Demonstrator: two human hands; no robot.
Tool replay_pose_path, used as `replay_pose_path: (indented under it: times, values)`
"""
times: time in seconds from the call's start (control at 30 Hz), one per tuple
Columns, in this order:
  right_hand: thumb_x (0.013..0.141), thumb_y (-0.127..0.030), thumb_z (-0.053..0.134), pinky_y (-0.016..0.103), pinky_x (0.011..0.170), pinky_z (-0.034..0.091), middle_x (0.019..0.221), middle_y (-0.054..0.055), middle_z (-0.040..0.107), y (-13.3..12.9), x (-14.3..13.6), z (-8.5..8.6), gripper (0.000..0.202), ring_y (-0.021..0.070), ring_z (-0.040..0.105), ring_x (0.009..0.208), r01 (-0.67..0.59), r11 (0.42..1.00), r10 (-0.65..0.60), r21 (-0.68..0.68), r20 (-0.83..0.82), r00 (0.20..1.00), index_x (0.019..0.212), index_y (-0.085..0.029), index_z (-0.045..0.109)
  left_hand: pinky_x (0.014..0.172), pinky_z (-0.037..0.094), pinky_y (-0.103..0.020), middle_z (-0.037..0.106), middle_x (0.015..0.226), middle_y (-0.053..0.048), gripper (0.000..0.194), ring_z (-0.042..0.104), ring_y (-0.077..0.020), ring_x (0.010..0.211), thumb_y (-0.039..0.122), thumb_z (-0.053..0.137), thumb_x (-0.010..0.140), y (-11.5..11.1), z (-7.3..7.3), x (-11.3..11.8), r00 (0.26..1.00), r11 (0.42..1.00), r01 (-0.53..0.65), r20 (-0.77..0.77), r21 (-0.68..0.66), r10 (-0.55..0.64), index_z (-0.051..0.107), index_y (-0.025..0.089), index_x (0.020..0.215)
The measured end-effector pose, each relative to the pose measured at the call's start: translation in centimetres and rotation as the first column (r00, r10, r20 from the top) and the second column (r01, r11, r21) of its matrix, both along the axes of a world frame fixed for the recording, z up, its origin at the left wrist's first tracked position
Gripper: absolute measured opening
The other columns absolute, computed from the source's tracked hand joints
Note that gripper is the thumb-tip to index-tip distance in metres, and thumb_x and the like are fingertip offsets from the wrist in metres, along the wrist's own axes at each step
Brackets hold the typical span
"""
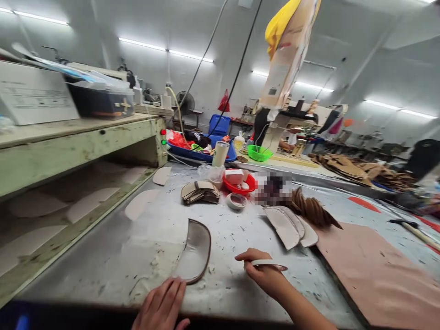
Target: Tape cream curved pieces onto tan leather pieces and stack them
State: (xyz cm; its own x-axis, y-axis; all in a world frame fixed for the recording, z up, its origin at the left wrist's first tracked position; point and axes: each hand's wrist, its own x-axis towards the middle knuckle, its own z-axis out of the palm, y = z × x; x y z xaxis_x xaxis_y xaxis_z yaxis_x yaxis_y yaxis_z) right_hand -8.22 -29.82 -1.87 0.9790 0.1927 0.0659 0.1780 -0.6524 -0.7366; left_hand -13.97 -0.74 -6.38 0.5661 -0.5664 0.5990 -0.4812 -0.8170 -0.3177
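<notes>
A half-moon panel [195, 256] with a dark raised edge lies on the grey tabletop, its inner face pale and shiny. My left hand [163, 300] rests flat with fingers stretched out, the fingertips touching the panel's near corner. To the right of the panel, my right hand [263, 275] is closed around a narrow white tape roll [270, 264], with the index finger pointing left. Another roll of white tape [236, 201] lies farther back, beside a stack of beige-and-brown curved pieces [200, 192].
Pale curved panels [283, 224] lie at the right, near brown strips [311, 208] and a pinkish board [381, 270]. A red bowl [239, 188] holds small items. The green-framed shelf [82, 146] borders the left. A hammer [419, 233] lies far right.
</notes>
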Motion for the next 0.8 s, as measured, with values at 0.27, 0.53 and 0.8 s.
replay_pose_path:
  times: [0.27, 0.53, 0.8]
  values:
    - [0.069, -0.044, 0.059, 0.029, 0.06, 0.049, 0.074, 0.005, 0.063, 9.5, -2.4, -0.3, 0.032, 0.017, 0.059, 0.063, 0.121, 0.828, 0.097, 0.547, -0.353, 0.931, 0.084, -0.019, 0.07, 0.09, 0.032, -0.029, 0.061, 0.114, 0.001, 0.042, 0.051, -0.017, 0.105, 0.041, 0.046, 0.084, 0.0, 0.5, -2.9, 0.986, 0.995, -0.082, -0.141, 0.062, 0.09, 0.051, 0.021, 0.121]
    - [0.063, -0.054, 0.063, 0.03, 0.061, 0.05, 0.062, 0.005, 0.064, 12.5, -2.9, -1.8, 0.041, 0.0195, 0.06, 0.062, 0.159, 0.848, 0.067, 0.505, -0.401, 0.913, 0.079, -0.017, 0.069, 0.091, 0.03, -0.03, 0.058, 0.12, 0.002, 0.04, 0.049, -0.0167, 0.106, 0.037, 0.047, 0.086, 0.8, 0.3, -3.4, 0.959, 0.997, -0.055, -0.273, 0.058, 0.069, 0.048, 0.021, 0.123]
    - [0.066, -0.048, 0.06, 0.031, 0.065, 0.052, 0.077, 0.006, 0.068, 13.2, -3.4, -1.7, 0.032, 0.0209, 0.063, 0.068, 0.151, 0.889, 0.003, 0.433, -0.334, 0.942, 0.074, -0.02, 0.069, 0.089, 0.029, -0.03, 0.061, 0.116, 0.006, 0.033, 0.05, -0.0139, 0.104, 0.033, 0.041, 0.089, 1.0, 0.6, -3.1, 0.974, 0.999, -0.02, -0.227, 0.03, 0.026, 0.052, 0.021, 0.118]
